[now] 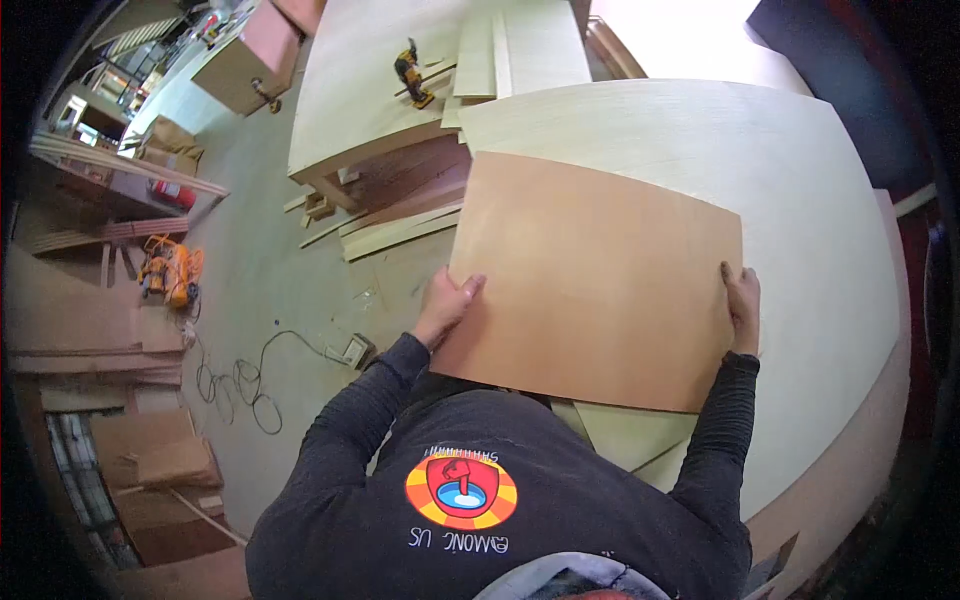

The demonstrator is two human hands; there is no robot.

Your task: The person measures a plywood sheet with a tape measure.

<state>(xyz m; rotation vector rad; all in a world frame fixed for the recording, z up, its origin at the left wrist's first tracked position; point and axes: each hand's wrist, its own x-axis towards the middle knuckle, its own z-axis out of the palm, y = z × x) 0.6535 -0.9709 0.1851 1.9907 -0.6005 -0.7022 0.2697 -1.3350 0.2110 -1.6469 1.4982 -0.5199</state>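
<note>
A flat, light-brown plywood panel (595, 285) is held in front of my body, over the edge of a large pale sheet. My left hand (449, 305) grips its left edge, thumb on the upper face and the other fingers out of sight beneath. On the opposite edge, my right hand (741, 305) holds the panel the same way, thumb on top. Under and beyond the panel lies the large pale wooden sheet (810, 210), which reaches far to the right.
A yellow and black cordless drill (412, 75) stands on a pale worktable (350, 85) ahead. Long wood strips (400, 235) lie low beside it. On the floor to the left, a black cable (245, 385) runs near an orange machine (170, 270). A fire extinguisher (173, 193) is farther left.
</note>
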